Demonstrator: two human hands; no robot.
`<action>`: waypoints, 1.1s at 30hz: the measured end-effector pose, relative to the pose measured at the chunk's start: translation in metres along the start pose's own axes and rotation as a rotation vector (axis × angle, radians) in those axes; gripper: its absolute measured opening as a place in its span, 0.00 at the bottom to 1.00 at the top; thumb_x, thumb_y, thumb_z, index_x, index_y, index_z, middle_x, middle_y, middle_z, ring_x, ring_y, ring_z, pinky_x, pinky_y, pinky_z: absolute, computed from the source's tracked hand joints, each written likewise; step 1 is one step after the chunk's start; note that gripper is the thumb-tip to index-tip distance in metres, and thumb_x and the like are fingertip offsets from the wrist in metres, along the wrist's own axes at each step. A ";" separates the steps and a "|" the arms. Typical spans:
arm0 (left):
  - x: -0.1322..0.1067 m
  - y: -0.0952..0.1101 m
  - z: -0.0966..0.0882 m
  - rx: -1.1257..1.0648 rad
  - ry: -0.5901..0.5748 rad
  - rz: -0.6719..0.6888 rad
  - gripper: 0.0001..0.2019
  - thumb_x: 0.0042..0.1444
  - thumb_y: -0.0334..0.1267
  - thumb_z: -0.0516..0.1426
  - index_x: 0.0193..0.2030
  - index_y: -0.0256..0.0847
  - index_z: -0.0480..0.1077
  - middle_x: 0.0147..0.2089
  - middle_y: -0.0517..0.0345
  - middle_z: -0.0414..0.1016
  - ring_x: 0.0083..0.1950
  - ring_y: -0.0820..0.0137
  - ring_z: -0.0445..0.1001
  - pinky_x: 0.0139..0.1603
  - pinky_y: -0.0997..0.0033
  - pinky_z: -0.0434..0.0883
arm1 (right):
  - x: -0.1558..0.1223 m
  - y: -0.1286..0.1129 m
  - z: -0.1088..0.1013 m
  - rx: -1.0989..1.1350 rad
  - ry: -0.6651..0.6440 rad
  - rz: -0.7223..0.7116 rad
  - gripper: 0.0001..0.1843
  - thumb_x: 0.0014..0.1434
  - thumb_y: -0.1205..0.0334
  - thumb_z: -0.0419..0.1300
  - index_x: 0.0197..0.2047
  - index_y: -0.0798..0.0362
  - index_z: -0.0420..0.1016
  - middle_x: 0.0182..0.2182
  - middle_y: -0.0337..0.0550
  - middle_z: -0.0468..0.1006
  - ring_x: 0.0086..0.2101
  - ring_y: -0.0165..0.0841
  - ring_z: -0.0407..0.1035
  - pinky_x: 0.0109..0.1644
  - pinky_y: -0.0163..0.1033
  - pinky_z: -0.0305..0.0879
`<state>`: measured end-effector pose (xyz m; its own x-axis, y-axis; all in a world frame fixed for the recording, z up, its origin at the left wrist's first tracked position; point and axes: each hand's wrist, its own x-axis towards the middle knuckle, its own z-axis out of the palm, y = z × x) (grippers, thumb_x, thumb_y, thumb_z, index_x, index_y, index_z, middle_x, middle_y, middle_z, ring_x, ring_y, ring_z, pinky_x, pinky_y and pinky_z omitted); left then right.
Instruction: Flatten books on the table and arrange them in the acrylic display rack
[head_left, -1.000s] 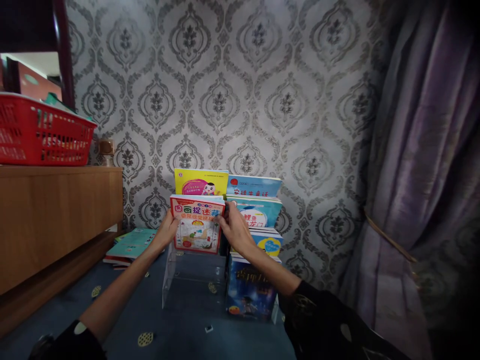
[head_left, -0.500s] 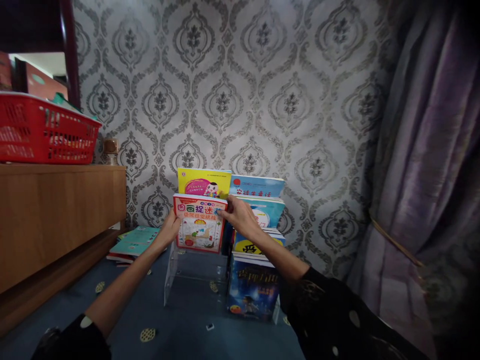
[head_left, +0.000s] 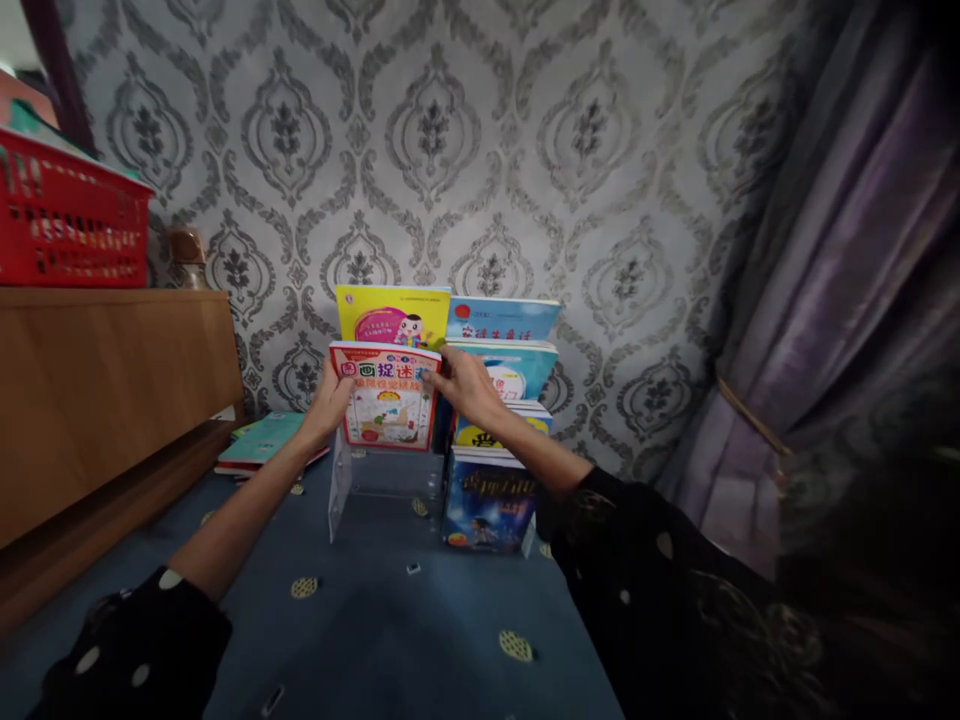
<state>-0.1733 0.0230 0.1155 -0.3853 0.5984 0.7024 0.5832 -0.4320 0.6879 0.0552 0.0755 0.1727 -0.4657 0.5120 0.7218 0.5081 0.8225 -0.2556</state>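
Between my two hands stands a red-bordered picture book, upright in a clear tiered book rack. My left hand is closed on its left edge, thumb on the cover. My right hand pinches its upper right corner. Behind it rises a yellow book. The rack's right column holds a blue book at the back, a light-teal book before it, a yellow-and-blue book partly behind my right forearm, and a dark blue book in front.
Left of the rack, a stack of books lies on the dark blue patterned cloth. A wooden cabinet bears a red basket and a small brown object. Patterned wallpaper is behind; a grey-purple curtain hangs at right.
The view has tilted down and shifted slightly, so the rack and books appear higher. Both hands keep their hold on the red-bordered picture book, which shows little movement relative to the rack.
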 end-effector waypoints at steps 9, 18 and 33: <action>-0.007 0.002 -0.008 0.085 -0.033 0.005 0.17 0.56 0.39 0.52 0.53 0.40 0.60 0.51 0.47 0.73 0.54 0.56 0.72 0.58 0.50 0.68 | -0.048 0.004 -0.019 0.210 0.108 0.037 0.15 0.60 0.62 0.58 0.52 0.53 0.69 0.28 0.37 0.75 0.29 0.34 0.70 0.35 0.39 0.64; -0.136 0.013 0.038 0.130 0.036 0.089 0.23 0.62 0.38 0.51 0.63 0.39 0.58 0.61 0.41 0.64 0.65 0.55 0.63 0.66 0.50 0.60 | -0.194 0.044 -0.010 0.268 0.612 0.397 0.23 0.65 0.49 0.53 0.58 0.53 0.67 0.53 0.55 0.73 0.50 0.43 0.71 0.53 0.51 0.69; -0.196 0.009 0.148 -0.268 -0.201 -0.117 0.30 0.66 0.43 0.49 0.73 0.42 0.49 0.74 0.48 0.55 0.74 0.60 0.54 0.73 0.55 0.50 | -0.232 0.073 0.058 0.484 0.476 0.638 0.42 0.63 0.36 0.48 0.69 0.58 0.60 0.66 0.55 0.64 0.66 0.45 0.56 0.69 0.53 0.51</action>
<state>0.0133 0.0018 -0.0435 -0.2744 0.7639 0.5841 0.3250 -0.4980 0.8040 0.1581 0.0312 -0.0508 0.1983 0.8354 0.5126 0.1583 0.4888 -0.8579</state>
